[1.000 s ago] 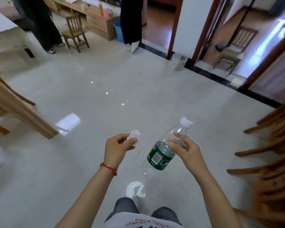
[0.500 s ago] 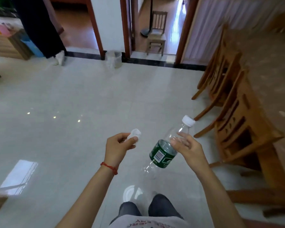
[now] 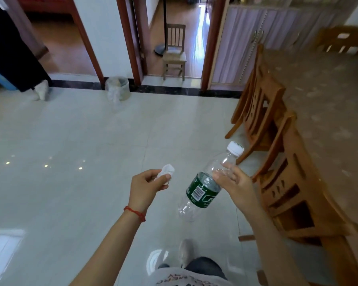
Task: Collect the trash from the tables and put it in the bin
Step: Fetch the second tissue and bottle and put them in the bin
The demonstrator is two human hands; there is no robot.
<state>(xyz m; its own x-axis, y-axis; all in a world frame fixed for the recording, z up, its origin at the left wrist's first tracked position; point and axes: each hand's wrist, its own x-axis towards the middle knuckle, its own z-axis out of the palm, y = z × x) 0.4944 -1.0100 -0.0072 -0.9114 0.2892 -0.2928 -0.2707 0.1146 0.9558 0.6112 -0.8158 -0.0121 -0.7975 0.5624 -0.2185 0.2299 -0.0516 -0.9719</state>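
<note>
Empty bottle (image 3: 205, 182) in right hand (image 3: 236, 184); lined bin (image 3: 118, 87)

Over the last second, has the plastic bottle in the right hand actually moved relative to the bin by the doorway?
Yes. The bottle has been carried nearer the bin, which now sits straighter ahead, left of the bottle; the right hand grips it the same way.

Bare forearms, a thin red string bracelet (image 3: 135, 212) on the left wrist, grey printed T-shirt (image 3: 186, 279), dark jeans (image 3: 205, 267), light shoe (image 3: 185, 251).
</note>
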